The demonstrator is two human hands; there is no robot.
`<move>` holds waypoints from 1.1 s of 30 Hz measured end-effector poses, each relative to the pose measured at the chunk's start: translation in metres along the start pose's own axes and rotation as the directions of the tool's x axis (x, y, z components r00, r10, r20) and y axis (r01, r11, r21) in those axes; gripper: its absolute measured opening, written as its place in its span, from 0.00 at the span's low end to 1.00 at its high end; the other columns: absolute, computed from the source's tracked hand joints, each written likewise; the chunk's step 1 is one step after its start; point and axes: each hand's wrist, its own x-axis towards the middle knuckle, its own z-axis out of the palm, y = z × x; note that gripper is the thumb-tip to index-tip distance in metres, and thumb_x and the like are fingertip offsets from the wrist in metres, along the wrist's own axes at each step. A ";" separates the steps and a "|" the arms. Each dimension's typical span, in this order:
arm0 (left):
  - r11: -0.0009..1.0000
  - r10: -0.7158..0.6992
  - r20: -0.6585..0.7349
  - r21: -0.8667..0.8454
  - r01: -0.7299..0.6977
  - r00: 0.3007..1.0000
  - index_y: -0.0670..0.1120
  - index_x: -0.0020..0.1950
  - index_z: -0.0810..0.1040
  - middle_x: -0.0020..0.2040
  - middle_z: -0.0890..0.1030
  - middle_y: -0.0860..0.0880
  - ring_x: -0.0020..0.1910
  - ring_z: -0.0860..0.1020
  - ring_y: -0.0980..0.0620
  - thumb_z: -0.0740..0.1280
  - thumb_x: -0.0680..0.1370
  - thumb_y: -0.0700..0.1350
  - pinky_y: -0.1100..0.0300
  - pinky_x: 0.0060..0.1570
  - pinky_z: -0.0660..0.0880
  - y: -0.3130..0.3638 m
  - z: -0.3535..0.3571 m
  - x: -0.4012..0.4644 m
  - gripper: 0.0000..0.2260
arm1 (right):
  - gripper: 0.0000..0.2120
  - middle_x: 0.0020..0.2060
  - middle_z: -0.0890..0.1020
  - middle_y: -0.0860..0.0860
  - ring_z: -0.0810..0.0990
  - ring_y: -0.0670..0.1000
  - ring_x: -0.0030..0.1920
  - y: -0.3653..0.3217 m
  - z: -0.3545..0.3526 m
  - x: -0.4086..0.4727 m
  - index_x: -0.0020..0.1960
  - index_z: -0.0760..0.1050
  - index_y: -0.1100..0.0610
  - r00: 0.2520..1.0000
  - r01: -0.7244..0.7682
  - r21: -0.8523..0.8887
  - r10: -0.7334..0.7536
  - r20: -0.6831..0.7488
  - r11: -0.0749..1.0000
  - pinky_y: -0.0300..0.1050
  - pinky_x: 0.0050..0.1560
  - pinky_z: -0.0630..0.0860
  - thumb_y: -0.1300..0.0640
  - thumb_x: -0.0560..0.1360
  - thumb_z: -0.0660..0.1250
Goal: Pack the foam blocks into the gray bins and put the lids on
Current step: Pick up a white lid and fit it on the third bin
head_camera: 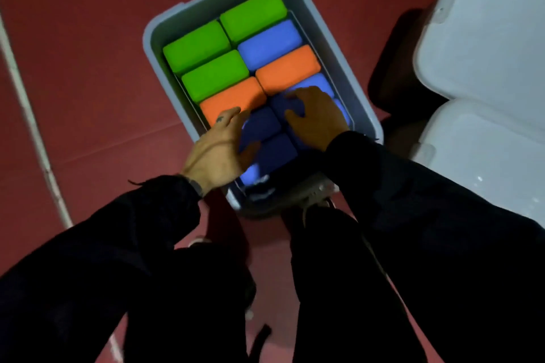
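Note:
A gray bin stands on the red floor, filled with foam blocks laid flat in two columns. Three green blocks fill the far left and top, a light blue block and two orange blocks lie mid-bin, and dark blue blocks sit at the near end. My left hand rests with fingers spread on the near-left dark blue blocks and the edge of an orange block. My right hand presses flat on the near-right blue block. Both hands hide part of the blocks beneath.
Two light gray lidded bins stand to the right, close to the open bin. A white line runs along the floor at the left. My legs and shoes are just below the bin's near end.

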 end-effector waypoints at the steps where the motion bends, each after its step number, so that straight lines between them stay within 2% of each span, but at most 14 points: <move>1: 0.999 -0.032 0.008 -0.016 0.032 0.999 0.43 0.74 0.71 0.70 0.74 0.42 0.66 0.75 0.42 0.64 0.80 0.54 0.51 0.62 0.73 0.015 -0.012 -0.013 0.25 | 0.16 0.62 0.82 0.58 0.79 0.61 0.62 -0.008 -0.013 -0.015 0.66 0.79 0.54 0.998 -0.053 0.049 0.052 0.022 0.997 0.52 0.63 0.73 0.53 0.79 0.67; 4: 0.952 -0.258 0.028 -0.161 0.259 0.966 0.48 0.56 0.80 0.54 0.82 0.47 0.53 0.80 0.42 0.64 0.80 0.53 0.50 0.54 0.76 0.061 -0.046 -0.045 0.11 | 0.11 0.56 0.85 0.57 0.82 0.61 0.58 -0.031 -0.058 -0.063 0.58 0.82 0.53 0.973 -0.229 0.220 0.220 0.062 0.948 0.53 0.60 0.76 0.53 0.79 0.66; 6: 0.872 -0.380 0.073 -0.304 0.383 0.922 0.47 0.51 0.81 0.48 0.84 0.47 0.50 0.82 0.42 0.65 0.79 0.54 0.48 0.52 0.78 0.088 -0.064 -0.064 0.13 | 0.09 0.53 0.85 0.60 0.82 0.63 0.56 -0.041 -0.084 -0.099 0.50 0.83 0.51 0.946 -0.323 0.330 0.306 0.104 0.887 0.56 0.58 0.77 0.50 0.76 0.65; 8: 0.836 -0.397 0.137 -0.355 0.419 0.907 0.46 0.50 0.82 0.47 0.85 0.46 0.49 0.82 0.43 0.66 0.78 0.54 0.47 0.52 0.79 0.110 -0.076 -0.080 0.13 | 0.09 0.49 0.86 0.59 0.83 0.65 0.53 -0.044 -0.105 -0.132 0.41 0.80 0.48 0.919 -0.390 0.433 0.376 0.120 0.813 0.60 0.56 0.79 0.47 0.70 0.63; 11: 0.874 -0.330 0.185 -0.312 0.373 0.926 0.47 0.49 0.82 0.45 0.84 0.47 0.49 0.83 0.43 0.65 0.75 0.56 0.50 0.53 0.79 0.147 -0.090 -0.091 0.14 | 0.11 0.45 0.85 0.59 0.83 0.65 0.50 -0.033 -0.119 -0.175 0.45 0.82 0.51 0.892 -0.434 0.531 0.427 0.144 0.728 0.63 0.55 0.80 0.48 0.69 0.64; 14: 0.971 -0.136 0.192 -0.169 0.169 0.972 0.49 0.50 0.81 0.47 0.85 0.47 0.50 0.83 0.44 0.65 0.78 0.55 0.53 0.53 0.77 0.197 -0.096 -0.095 0.11 | 0.12 0.40 0.86 0.51 0.86 0.60 0.45 -0.030 -0.151 -0.226 0.43 0.82 0.41 0.862 -0.416 0.665 0.502 0.071 0.620 0.61 0.52 0.82 0.43 0.63 0.65; 17: 0.997 0.078 0.245 0.005 -0.082 0.966 0.47 0.58 0.80 0.56 0.84 0.45 0.56 0.82 0.43 0.66 0.81 0.51 0.53 0.54 0.75 0.262 -0.096 -0.104 0.11 | 0.05 0.45 0.87 0.52 0.86 0.58 0.49 -0.020 -0.196 -0.289 0.45 0.83 0.48 0.808 -0.406 0.740 0.590 0.016 0.536 0.56 0.56 0.82 0.51 0.72 0.68; 18: 0.970 0.191 0.287 0.091 -0.225 0.939 0.47 0.61 0.79 0.57 0.83 0.45 0.57 0.81 0.43 0.65 0.81 0.52 0.52 0.53 0.75 0.286 -0.099 -0.111 0.13 | 0.04 0.46 0.87 0.53 0.85 0.58 0.50 -0.014 -0.211 -0.314 0.45 0.82 0.47 0.783 -0.406 0.759 0.623 0.000 0.510 0.54 0.57 0.81 0.53 0.74 0.68; 20: 0.795 0.429 0.439 0.231 -0.560 0.790 0.48 0.66 0.78 0.58 0.81 0.46 0.56 0.80 0.42 0.61 0.80 0.56 0.51 0.50 0.77 0.334 -0.108 -0.133 0.19 | 0.04 0.43 0.86 0.51 0.85 0.55 0.46 -0.002 -0.240 -0.367 0.45 0.80 0.46 0.719 -0.396 0.808 0.694 -0.022 0.436 0.50 0.51 0.80 0.54 0.76 0.67; 22: 0.660 0.497 0.581 0.230 -0.716 0.645 0.49 0.67 0.78 0.60 0.80 0.48 0.57 0.81 0.42 0.57 0.78 0.60 0.51 0.49 0.77 0.381 -0.114 -0.155 0.24 | 0.05 0.40 0.84 0.49 0.84 0.52 0.41 0.011 -0.268 -0.425 0.48 0.80 0.50 0.661 -0.390 0.839 0.750 -0.030 0.378 0.45 0.44 0.77 0.57 0.78 0.66; 25: 0.670 0.423 0.626 0.271 -0.691 0.655 0.50 0.67 0.77 0.62 0.80 0.49 0.60 0.80 0.45 0.61 0.78 0.57 0.51 0.55 0.77 0.450 -0.097 -0.175 0.20 | 0.05 0.44 0.85 0.50 0.84 0.53 0.45 0.035 -0.297 -0.509 0.51 0.80 0.51 0.591 -0.378 0.850 0.802 -0.084 0.368 0.47 0.49 0.80 0.57 0.79 0.65; 27: 0.740 0.368 0.638 0.239 -0.629 0.676 0.49 0.66 0.78 0.62 0.81 0.49 0.58 0.81 0.47 0.64 0.80 0.52 0.53 0.58 0.76 0.499 -0.068 -0.189 0.16 | 0.05 0.49 0.85 0.52 0.84 0.55 0.49 0.053 -0.312 -0.563 0.49 0.80 0.51 0.550 -0.374 0.845 0.825 -0.129 0.381 0.51 0.55 0.80 0.56 0.80 0.65; 30: 0.906 0.291 0.647 0.051 -0.420 0.705 0.47 0.58 0.81 0.55 0.83 0.52 0.50 0.82 0.50 0.65 0.81 0.48 0.58 0.54 0.74 0.572 -0.020 -0.218 0.10 | 0.11 0.43 0.84 0.46 0.84 0.54 0.47 0.085 -0.322 -0.636 0.40 0.79 0.51 0.461 -0.393 0.857 0.878 -0.131 0.334 0.49 0.50 0.80 0.58 0.79 0.62; 33: 0.955 0.249 0.695 -0.061 -0.289 0.675 0.43 0.53 0.80 0.51 0.82 0.50 0.54 0.83 0.47 0.64 0.82 0.47 0.55 0.54 0.75 0.635 0.026 -0.246 0.09 | 0.13 0.39 0.84 0.47 0.83 0.54 0.42 0.125 -0.323 -0.698 0.36 0.78 0.52 0.423 -0.390 0.871 0.898 -0.119 0.299 0.48 0.45 0.79 0.59 0.79 0.63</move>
